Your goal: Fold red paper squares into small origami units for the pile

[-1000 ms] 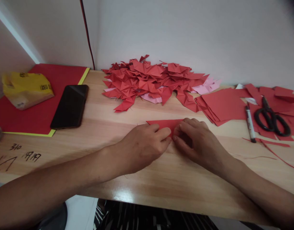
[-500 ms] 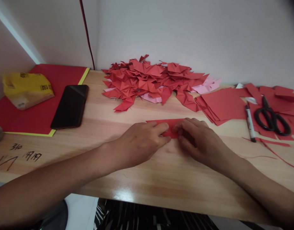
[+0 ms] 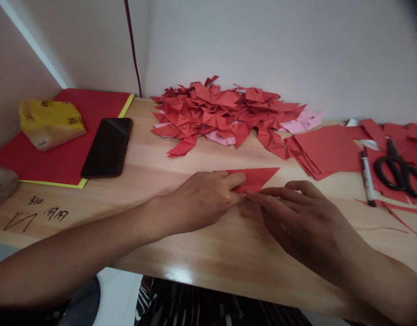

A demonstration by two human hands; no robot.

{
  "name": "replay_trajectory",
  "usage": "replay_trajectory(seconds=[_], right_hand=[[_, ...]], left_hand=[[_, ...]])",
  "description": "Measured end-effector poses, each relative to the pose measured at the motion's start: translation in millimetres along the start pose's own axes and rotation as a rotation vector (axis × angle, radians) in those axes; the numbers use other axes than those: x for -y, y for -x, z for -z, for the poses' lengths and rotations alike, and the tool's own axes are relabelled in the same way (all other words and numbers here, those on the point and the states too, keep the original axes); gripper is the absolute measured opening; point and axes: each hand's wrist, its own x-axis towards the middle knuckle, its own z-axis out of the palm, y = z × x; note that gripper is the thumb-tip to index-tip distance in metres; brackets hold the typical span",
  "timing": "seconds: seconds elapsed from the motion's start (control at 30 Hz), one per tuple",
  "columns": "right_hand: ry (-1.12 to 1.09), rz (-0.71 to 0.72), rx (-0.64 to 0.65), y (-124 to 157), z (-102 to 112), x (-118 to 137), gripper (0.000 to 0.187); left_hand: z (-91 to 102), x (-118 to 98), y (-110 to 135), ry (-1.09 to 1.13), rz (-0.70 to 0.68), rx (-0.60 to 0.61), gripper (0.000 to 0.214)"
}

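A folded piece of red paper (image 3: 259, 178) lies on the wooden table, with a straight far edge and a pointed right corner. My left hand (image 3: 211, 194) grips its left and middle part, fingers bent and pressed close on it. Stretched toward the paper's near edge, my right hand (image 3: 297, 217) has its fingers extended and somewhat apart. Its index fingertip is by the left fingertips, at the lower edge of the paper. Whether that fingertip presses on the paper I cannot tell. The left hand covers part of the paper.
Behind the hands is a heap of folded red and pink paper pieces (image 3: 222, 108). To the right lie flat red sheets (image 3: 327, 149), a marker (image 3: 367, 179), black-handled scissors (image 3: 395, 172) and thin red strips (image 3: 399, 217). A phone (image 3: 106, 147) and a yellow packet (image 3: 52, 122) are at left.
My right hand has let go of the paper's right side and moved down toward the near edge, its fingers straighter. The paper's right corner now shows. The whole view has shifted slightly.
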Motion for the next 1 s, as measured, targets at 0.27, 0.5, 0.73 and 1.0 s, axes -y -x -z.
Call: replay_trajectory(seconds=[0.27, 0.5, 0.73, 1.0], right_hand=[[0.068, 0.007, 0.034, 0.6, 3.8, 4.0, 0.025], [-0.034, -0.094, -0.041, 1.0, 9.1, -6.9, 0.020], [-0.013, 0.003, 0.050, 0.2, 5.2, 3.2, 0.023], [-0.136, -0.104, 0.009, 1.3, 3.6, -12.4, 0.017]], left_hand=[[3.8, 1.8, 1.7, 0.025, -0.015, 0.043, 0.027], [4.3, 1.5, 1.6, 0.066, -0.015, -0.004, 0.030], [4.3, 1.4, 1.1, 0.053, -0.016, 0.017, 0.029], [-1.3, 4.9, 1.6, 0.126, -0.001, -0.062, 0.019]])
